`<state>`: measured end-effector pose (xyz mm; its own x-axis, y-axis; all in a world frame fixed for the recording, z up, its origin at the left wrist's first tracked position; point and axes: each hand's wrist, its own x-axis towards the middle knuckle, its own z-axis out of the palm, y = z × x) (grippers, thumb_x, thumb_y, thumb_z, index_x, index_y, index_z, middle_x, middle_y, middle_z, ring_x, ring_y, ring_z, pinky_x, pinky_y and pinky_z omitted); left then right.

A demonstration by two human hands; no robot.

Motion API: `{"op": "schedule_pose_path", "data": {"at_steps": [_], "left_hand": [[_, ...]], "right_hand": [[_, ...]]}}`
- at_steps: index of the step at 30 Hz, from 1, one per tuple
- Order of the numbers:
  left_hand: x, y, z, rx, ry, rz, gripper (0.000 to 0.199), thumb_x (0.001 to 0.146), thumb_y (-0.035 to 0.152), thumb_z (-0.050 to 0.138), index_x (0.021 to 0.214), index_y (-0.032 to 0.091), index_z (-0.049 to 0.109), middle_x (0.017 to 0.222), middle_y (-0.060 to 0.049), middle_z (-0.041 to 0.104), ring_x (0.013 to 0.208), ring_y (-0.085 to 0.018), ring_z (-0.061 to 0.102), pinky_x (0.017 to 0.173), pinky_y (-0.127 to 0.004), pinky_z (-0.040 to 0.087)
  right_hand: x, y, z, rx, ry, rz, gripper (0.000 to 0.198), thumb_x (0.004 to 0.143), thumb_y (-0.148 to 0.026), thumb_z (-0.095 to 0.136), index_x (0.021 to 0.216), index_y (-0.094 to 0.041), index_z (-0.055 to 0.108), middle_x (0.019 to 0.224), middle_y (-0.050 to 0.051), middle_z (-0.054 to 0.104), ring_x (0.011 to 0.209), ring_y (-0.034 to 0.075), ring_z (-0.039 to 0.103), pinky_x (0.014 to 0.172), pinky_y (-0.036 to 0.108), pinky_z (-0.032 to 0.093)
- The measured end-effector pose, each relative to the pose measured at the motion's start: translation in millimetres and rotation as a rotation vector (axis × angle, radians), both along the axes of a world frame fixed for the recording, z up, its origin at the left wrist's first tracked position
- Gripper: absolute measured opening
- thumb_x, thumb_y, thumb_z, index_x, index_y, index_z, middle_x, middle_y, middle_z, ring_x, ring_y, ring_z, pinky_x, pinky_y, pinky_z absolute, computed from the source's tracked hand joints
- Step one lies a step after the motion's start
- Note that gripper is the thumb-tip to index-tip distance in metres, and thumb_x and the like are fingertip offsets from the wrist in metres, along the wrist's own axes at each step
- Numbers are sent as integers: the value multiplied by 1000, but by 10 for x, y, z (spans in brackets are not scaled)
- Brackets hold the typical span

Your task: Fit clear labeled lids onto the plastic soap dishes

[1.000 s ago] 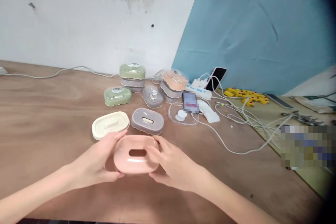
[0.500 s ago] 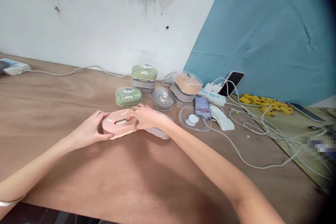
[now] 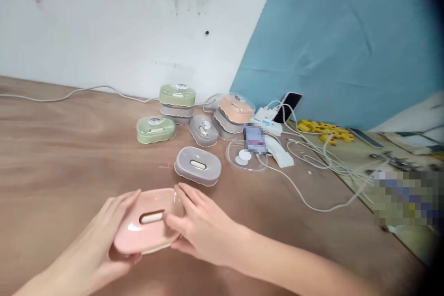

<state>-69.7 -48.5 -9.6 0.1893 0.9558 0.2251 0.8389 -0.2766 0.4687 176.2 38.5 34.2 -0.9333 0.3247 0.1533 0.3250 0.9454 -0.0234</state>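
Observation:
A pink oval soap box with a white roller in its top slot is held between both hands, low in the view and tilted. My left hand is closed round its left end, with fingers over the far edge and the thumb below. My right hand grips the right end, one fingertip beside the roller. Beyond them a grey soap box lies on the table, its roller showing and no label on it. Behind it are a labelled green soap box and a labelled grey one.
Two stacks stand at the back, one topped by a green box, the other by an orange box. To the right are a clear lid with round white stickers, a phone, a white scanner-like device, tangled cables and yellow parts.
The pink soap box has come nearer to me in both hands, and its roller now shows in the slot. The unlabelled grey box is now uncovered. The view has shifted right.

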Motion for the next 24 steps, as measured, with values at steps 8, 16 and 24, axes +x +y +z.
{"op": "schedule_pose_path", "data": {"at_steps": [8, 16, 24], "left_hand": [[491, 267, -15, 92, 77, -402, 76, 71, 16, 61, 142, 30, 35, 155, -7, 27, 133, -36, 36, 99, -48, 47], [691, 494, 16, 259, 305, -680, 69, 87, 30, 57, 148, 24, 26, 151, -2, 35, 142, -25, 27, 120, -42, 15], [779, 628, 9, 191, 278, -703, 62, 88, 29, 53, 146, 31, 31, 152, 1, 33, 142, -23, 27, 119, -44, 14]], "right_hand": [[553, -104, -392, 219, 333, 46, 35, 87, -29, 51, 113, -8, 62, 118, 13, 67, 121, 25, 56, 110, 38, 42], [883, 5, -402, 314, 360, 141, 35, 92, -37, 51, 104, -9, 68, 108, 11, 72, 114, 27, 61, 107, 39, 47], [1122, 217, -263, 194, 451, 16, 34, 93, -35, 46, 115, -13, 60, 111, 12, 70, 117, 23, 59, 101, 40, 49]]}}
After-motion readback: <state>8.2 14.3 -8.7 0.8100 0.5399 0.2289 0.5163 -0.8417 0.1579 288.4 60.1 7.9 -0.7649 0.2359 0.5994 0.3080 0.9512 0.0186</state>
